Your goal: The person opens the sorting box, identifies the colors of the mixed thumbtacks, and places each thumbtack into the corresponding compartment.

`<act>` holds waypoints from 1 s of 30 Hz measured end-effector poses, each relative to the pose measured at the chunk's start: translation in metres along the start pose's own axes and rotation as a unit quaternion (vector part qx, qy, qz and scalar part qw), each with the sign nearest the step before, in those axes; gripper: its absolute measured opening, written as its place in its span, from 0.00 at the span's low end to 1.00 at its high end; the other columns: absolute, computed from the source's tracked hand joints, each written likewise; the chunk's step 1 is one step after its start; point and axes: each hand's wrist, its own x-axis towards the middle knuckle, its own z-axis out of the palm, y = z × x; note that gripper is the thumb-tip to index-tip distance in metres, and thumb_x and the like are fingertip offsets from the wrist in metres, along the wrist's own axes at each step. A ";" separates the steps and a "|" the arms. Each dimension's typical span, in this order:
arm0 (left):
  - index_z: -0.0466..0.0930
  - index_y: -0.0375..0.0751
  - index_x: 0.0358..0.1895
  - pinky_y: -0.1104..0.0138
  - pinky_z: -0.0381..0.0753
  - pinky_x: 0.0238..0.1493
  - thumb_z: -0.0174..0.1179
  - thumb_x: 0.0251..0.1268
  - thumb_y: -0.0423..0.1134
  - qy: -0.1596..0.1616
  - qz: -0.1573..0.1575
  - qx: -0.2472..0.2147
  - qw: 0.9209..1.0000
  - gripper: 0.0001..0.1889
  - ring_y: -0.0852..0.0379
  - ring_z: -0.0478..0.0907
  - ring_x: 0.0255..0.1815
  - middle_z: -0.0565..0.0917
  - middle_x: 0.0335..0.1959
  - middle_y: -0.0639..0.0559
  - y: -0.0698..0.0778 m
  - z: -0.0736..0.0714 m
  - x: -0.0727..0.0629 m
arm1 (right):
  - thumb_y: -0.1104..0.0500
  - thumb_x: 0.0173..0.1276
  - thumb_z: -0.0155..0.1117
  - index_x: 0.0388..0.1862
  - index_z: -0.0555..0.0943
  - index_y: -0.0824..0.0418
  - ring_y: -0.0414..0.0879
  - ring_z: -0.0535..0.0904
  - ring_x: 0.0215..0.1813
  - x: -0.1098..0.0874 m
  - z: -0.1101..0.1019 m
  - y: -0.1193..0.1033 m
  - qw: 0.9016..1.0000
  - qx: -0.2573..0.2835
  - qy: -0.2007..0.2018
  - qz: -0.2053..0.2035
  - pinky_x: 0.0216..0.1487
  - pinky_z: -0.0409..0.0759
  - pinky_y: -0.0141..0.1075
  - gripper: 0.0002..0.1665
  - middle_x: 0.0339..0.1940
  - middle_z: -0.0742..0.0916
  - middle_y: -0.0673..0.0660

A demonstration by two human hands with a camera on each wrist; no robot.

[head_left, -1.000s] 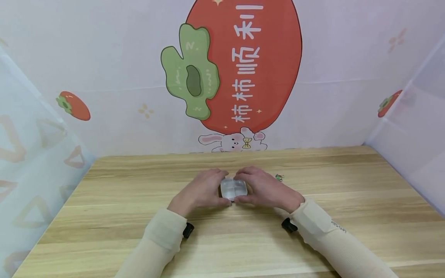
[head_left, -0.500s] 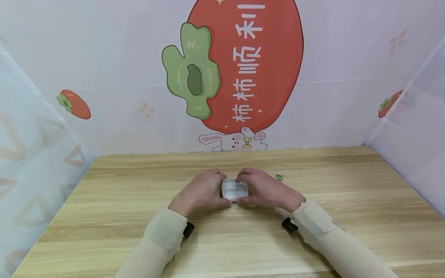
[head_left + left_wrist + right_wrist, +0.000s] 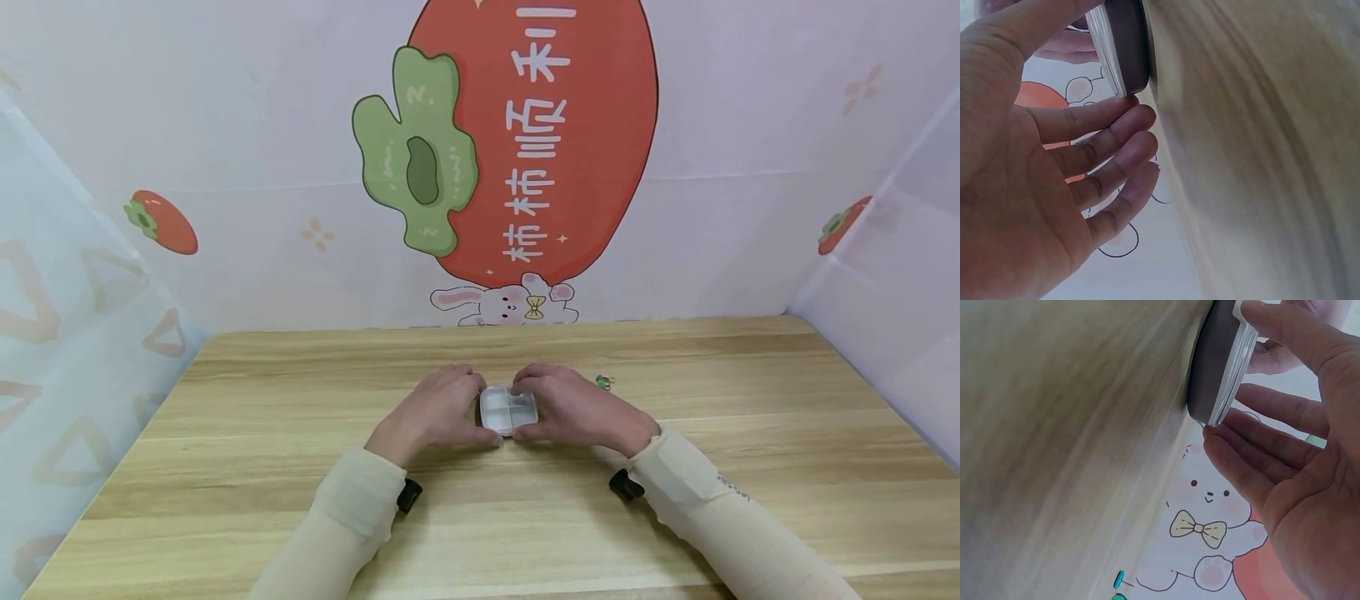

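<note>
clear plastic tops a dark, round-cornered, four-part box (image 3: 508, 410) resting on the smooth, wood-grained surface (image 3: 495, 533); our left hand (image 3: 435, 414) and right hand (image 3: 581, 410), half-spread with fingers gently curved, hold its ends between thumbs and fingertips.

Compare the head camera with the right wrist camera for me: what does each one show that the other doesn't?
Only the head view shows the four compartments of the case from above, the right sleeve, and the white lettering on the persimmon print.

Only the right wrist view shows the right palm and, up close, the case's dark side wall.

Both share the right hand gripping the case, part of the left hand, the wooden table and the rabbit print.
</note>
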 end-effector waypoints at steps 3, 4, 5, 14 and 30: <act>0.83 0.38 0.48 0.59 0.76 0.52 0.79 0.47 0.58 0.001 0.001 0.002 1.000 0.32 0.53 0.75 0.45 0.81 0.43 0.52 0.000 0.000 0.000 | 0.49 0.59 0.80 0.55 0.85 0.63 0.47 0.80 0.54 0.000 0.000 0.000 1.000 0.003 -0.003 0.000 0.55 0.80 0.40 0.29 0.57 0.83 0.55; 0.83 0.38 0.48 0.59 0.76 0.52 0.79 0.47 0.58 0.001 0.001 0.002 1.000 0.32 0.53 0.75 0.45 0.81 0.43 0.52 0.001 0.000 0.000 | 0.49 0.59 0.80 0.55 0.85 0.63 0.47 0.80 0.54 0.000 -0.001 0.000 1.000 0.004 -0.005 0.001 0.55 0.81 0.40 0.29 0.57 0.83 0.55; 0.83 0.38 0.48 0.59 0.76 0.52 0.79 0.47 0.58 0.002 0.001 0.002 1.000 0.32 0.53 0.75 0.45 0.81 0.43 0.52 0.000 0.000 0.000 | 0.48 0.59 0.80 0.55 0.85 0.62 0.47 0.80 0.54 0.000 -0.001 0.000 1.000 0.006 -0.007 0.003 0.55 0.81 0.40 0.29 0.57 0.84 0.55; 0.83 0.38 0.46 0.60 0.76 0.50 0.80 0.46 0.58 0.006 0.008 -0.003 1.000 0.31 0.54 0.75 0.44 0.81 0.41 0.53 -0.001 0.001 0.000 | 0.49 0.65 0.75 0.55 0.85 0.59 0.43 0.80 0.49 0.001 -0.003 0.004 0.999 0.035 -0.014 0.009 0.50 0.81 0.36 0.23 0.53 0.85 0.51; 0.83 0.38 0.50 0.60 0.76 0.50 0.80 0.43 0.61 0.001 0.003 -0.009 1.000 0.36 0.54 0.75 0.45 0.81 0.43 0.53 -0.001 -0.002 -0.001 | 0.45 0.63 0.76 0.57 0.83 0.58 0.42 0.78 0.50 -0.001 -0.006 0.005 0.998 0.050 -0.019 0.023 0.51 0.80 0.37 0.28 0.54 0.84 0.50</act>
